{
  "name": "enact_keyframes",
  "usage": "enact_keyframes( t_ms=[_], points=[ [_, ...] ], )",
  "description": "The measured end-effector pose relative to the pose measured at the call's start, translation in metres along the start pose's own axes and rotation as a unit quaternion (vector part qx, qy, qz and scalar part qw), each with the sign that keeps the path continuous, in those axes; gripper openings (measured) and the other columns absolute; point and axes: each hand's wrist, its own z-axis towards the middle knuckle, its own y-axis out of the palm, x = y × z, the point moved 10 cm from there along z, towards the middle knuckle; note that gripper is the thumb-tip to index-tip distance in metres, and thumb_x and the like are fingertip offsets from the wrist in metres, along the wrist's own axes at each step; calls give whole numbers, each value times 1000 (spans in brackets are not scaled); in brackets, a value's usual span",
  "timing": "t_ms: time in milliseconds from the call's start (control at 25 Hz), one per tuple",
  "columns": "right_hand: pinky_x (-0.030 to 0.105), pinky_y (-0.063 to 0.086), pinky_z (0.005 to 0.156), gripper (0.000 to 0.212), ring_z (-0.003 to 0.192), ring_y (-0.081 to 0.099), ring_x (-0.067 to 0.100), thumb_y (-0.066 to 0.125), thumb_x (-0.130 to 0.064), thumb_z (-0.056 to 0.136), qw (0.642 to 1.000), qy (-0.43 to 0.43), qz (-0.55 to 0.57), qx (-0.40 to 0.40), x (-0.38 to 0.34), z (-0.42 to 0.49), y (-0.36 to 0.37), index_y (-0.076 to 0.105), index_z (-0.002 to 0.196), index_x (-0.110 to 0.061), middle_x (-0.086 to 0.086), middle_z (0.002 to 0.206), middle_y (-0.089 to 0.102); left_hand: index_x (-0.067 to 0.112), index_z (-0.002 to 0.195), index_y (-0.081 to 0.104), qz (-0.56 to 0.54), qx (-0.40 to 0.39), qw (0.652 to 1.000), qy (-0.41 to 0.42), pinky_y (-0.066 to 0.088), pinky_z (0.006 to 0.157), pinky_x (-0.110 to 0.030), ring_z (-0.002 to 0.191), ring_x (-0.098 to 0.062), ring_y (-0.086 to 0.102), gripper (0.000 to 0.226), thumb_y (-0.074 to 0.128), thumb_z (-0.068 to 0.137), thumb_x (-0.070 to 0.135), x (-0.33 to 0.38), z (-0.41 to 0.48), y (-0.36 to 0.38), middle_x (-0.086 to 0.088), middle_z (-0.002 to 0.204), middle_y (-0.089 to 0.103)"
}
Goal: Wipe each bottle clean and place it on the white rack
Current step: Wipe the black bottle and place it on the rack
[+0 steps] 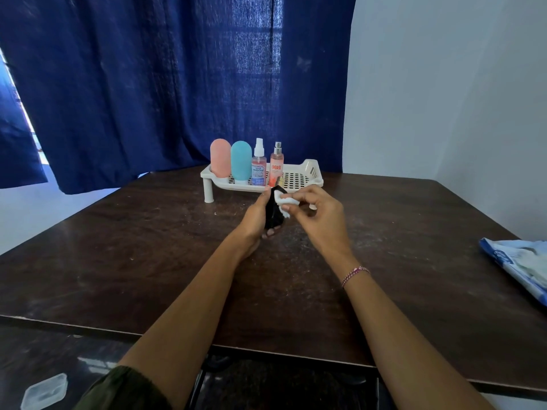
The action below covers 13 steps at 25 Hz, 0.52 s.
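Observation:
My left hand [257,220] grips a small black bottle [273,213], held upright above the middle of the table. My right hand [318,216] pinches a white wipe [285,202] and presses it against the bottle's upper right side. Just behind the hands stands the white rack [310,176] on short legs. On its left half stand a pink bottle [220,157], a teal bottle [241,161], a clear spray bottle [259,164] with a white nozzle and a peach spray bottle [276,164] with red lettering. The rack's right half is bare.
The dark brown table [148,261] reaches to the front edge near me. A blue and white wipes packet [521,264] lies at the right edge. A clear plastic lid [44,392] sits low at the left. A blue curtain [177,84] hangs behind the rack.

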Motion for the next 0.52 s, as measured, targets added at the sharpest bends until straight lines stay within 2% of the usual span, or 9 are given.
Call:
enact_keyframes(
  t_ms=[80, 160, 280, 400, 520],
  points=[
    [17, 51, 76, 22, 84, 57, 3, 71, -10, 78, 998, -33, 14, -52, -9, -3, 11, 70, 100, -9, -14, 87, 58, 9, 73, 57, -9, 35, 999, 8, 21, 33, -15, 32, -7, 36, 62, 19, 100, 49, 3, 0, -8, -1, 45, 52],
    [14, 50, 74, 23, 83, 57, 2, 71, -9, 78, 996, -51, 14, -74, -13, -6, 15, 70, 101, -10, -13, 86, 58, 10, 68, 58, -3, 59, 998, 11, 26, 34, -16, 35, -8, 42, 64, 21, 100, 51, 5, 0, -13, -1, 44, 56],
    [11, 48, 74, 22, 81, 57, 1, 71, -8, 78, 997, -49, -5, -66, -9, -4, 14, 71, 100, -9, -12, 87, 59, 11, 76, 63, 54, 40, 997, 33, 38, 39, -19, 48, -13, 57, 63, 20, 99, 51, 10, -3, -9, -2, 55, 64],
    [6, 43, 78, 20, 88, 54, 3, 69, -8, 81, 999, -15, -34, 7, 6, 1, -3, 70, 101, -7, -4, 95, 62, 9, 102, 61, 110, -12, 992, 55, 47, 43, -21, 63, -19, 67, 58, 22, 99, 51, 10, -3, 3, -7, 73, 68],
    [8, 46, 83, 22, 95, 54, 6, 63, -8, 86, 993, 27, -43, 110, 21, 2, -29, 67, 107, -5, 3, 106, 59, 13, 121, 49, 155, -38, 984, 79, 41, 39, -20, 52, -17, 60, 43, 27, 101, 44, 10, -4, 12, -11, 72, 64]
  ],
)
